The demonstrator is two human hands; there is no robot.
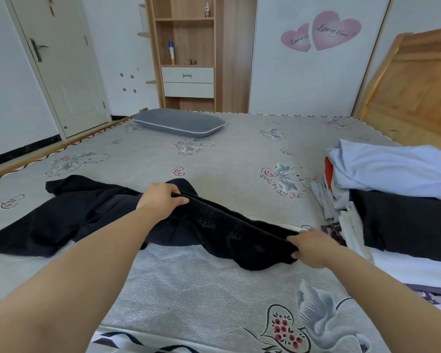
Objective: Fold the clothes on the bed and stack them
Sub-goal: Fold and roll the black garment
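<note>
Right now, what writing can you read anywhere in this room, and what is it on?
"Love You": large pink heart on the wall.
"Love Yo", cut off: small heart beside it.
Script on the bedsheet prints: too blurred to read.
Labels on the bottle and the can on the shelf: too small.

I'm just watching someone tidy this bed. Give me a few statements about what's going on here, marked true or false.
1. Both hands grip the waistband of the black trousers. True: left hand, right hand.
2. The grey pillow lies on the clothes pile. False: it lies alone at the far side of the bed.
3. A pile of clothes sits to the right. True.
4. The door stands wide open. False: it is closed.
</note>
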